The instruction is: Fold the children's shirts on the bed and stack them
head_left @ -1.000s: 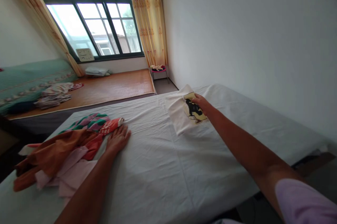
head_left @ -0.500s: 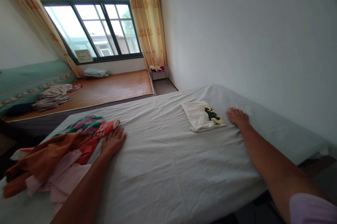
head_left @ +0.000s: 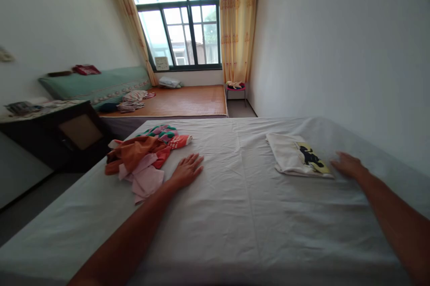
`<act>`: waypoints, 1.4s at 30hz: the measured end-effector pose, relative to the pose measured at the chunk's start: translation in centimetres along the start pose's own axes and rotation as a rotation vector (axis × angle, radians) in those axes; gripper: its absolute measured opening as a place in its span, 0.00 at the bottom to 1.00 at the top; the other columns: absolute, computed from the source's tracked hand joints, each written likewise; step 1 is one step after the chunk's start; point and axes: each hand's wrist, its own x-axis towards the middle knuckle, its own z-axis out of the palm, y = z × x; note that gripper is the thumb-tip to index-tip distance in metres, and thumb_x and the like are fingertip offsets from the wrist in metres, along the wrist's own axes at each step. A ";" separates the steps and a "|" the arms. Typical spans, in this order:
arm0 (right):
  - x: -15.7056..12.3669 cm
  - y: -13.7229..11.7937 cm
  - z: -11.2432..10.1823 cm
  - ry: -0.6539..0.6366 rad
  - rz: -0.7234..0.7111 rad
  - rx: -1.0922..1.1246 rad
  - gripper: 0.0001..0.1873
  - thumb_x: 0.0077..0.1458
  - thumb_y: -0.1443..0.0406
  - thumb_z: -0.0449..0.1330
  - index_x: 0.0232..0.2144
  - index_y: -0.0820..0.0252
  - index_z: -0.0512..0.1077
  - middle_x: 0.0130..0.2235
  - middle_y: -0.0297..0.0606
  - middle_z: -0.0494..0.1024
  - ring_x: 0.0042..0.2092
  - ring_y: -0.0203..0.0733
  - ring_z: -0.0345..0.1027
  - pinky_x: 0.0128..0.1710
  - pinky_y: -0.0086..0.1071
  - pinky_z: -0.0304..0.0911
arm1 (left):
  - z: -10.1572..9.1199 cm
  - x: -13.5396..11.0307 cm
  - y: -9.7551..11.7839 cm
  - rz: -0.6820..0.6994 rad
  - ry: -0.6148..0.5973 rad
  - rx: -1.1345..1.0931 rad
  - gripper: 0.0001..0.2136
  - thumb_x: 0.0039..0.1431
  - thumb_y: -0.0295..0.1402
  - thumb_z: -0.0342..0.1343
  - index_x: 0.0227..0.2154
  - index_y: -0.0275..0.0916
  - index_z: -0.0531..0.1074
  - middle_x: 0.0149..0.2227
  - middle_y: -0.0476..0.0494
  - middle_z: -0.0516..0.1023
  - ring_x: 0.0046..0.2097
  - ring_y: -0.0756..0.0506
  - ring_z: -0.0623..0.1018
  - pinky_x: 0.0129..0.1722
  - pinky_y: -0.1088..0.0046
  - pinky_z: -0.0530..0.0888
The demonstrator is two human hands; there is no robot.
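My left hand [head_left: 187, 171] lies on the white sheet [head_left: 221, 214], fingers stretched out, just right of a loose pile of clothes [head_left: 137, 156]. Orange, red, pink and green-patterned cloth shows in that pile. On the right side, a folded white T-shirt [head_left: 289, 155] with a black figure on a yellow print lies flat. Beside its right edge is my right hand [head_left: 349, 165], fingers extended and somewhat blurred, holding nothing. Whether its fingertips touch the shirt I cannot tell.
Beyond the sheet stands a bed with a brown mat [head_left: 188, 100] and crumpled clothes [head_left: 132, 100] on it. A dark cabinet [head_left: 77, 133] is at left, a small pink stool [head_left: 236, 88] near the curtain [head_left: 237, 21]. A white wall [head_left: 336, 53] borders the right.
The view has swung left, bringing the cabinet into sight. My left hand is now a little apart from the clothes pile. The folded T-shirt still lies near my right hand.
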 end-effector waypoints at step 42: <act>-0.3 -10.7 -1.9 -0.367 0.463 0.057 0.33 0.52 0.43 0.52 0.47 0.60 0.73 0.48 0.53 0.75 0.49 0.60 0.68 0.44 0.50 0.65 | 0.8 5.4 -9.1 -0.353 0.317 0.042 0.24 0.62 0.40 0.40 0.57 0.37 0.67 0.61 0.40 0.66 0.62 0.38 0.63 0.59 0.59 0.62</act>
